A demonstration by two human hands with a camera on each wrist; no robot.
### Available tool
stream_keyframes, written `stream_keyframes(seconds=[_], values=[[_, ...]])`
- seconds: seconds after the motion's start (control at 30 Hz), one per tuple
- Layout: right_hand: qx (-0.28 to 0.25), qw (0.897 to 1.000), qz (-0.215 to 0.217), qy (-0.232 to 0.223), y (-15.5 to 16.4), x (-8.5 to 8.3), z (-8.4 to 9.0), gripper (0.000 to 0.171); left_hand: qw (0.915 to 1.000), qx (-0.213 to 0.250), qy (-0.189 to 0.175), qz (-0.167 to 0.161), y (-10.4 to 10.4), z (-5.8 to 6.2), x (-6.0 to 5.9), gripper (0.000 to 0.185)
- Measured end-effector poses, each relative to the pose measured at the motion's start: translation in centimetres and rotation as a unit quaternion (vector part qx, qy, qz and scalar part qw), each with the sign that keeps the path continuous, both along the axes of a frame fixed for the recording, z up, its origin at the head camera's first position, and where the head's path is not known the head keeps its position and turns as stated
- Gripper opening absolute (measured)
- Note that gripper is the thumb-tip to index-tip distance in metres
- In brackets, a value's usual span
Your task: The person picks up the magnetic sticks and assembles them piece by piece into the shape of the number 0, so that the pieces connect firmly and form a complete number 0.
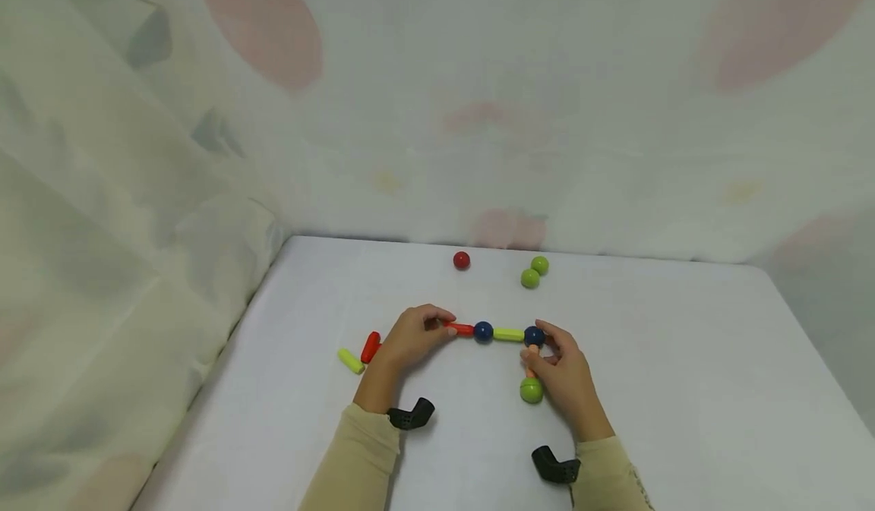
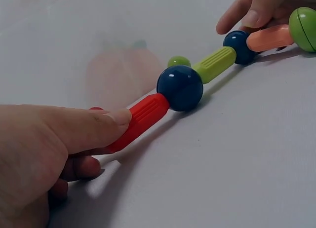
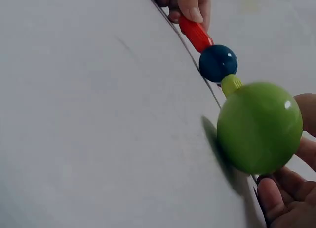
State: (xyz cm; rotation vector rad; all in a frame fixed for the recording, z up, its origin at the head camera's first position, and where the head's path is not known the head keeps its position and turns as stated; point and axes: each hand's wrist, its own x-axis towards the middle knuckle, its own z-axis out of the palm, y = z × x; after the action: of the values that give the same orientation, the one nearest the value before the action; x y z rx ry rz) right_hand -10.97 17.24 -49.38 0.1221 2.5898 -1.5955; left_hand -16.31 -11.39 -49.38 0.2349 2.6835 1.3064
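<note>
White table (image 1: 683, 359): left hand (image 1: 410, 336) pinches red rod (image 1: 463, 329); right hand (image 1: 563, 374) curls around orange rod (image 1: 532, 361) by blue ball (image 1: 534, 336).

White table (image 1: 683, 359), rod-and-ball chain (image 1: 509, 335), loose balls (image 1: 534, 272), two rods (image 1: 360, 354)

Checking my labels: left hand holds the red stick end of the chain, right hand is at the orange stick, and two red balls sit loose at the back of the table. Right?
One slip: only one red ball sits at the back, as the head view shows; the pair beside it are green balls. The rest holds: the left hand holds the red stick, and the right hand is at the orange stick.
</note>
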Motion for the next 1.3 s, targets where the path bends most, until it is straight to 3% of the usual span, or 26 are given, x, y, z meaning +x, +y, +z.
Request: stream_keyframes(seconds=[0.23, 0.5, 1.3], values=[[0.007, 1.0, -0.009, 0.011, -0.33, 0.22, -0.43, 0.057, 0.9998, 0.0, -0.009, -0.02, 0.24, -0.12, 0.19, 0.023], [0.014, 0.999, -0.009, 0.041, -0.56, -0.61, -0.37, 0.051, 1.0, 0.0, 0.001, -0.003, 0.03, -0.39, -0.19, 0.02], [0.022, 0.998, -0.01, 0.05, -0.55, -0.62, -0.44, 0.047, 0.9999, 0.013, 0.005, -0.001, 0.07, -0.33, -0.06, 0.018]])
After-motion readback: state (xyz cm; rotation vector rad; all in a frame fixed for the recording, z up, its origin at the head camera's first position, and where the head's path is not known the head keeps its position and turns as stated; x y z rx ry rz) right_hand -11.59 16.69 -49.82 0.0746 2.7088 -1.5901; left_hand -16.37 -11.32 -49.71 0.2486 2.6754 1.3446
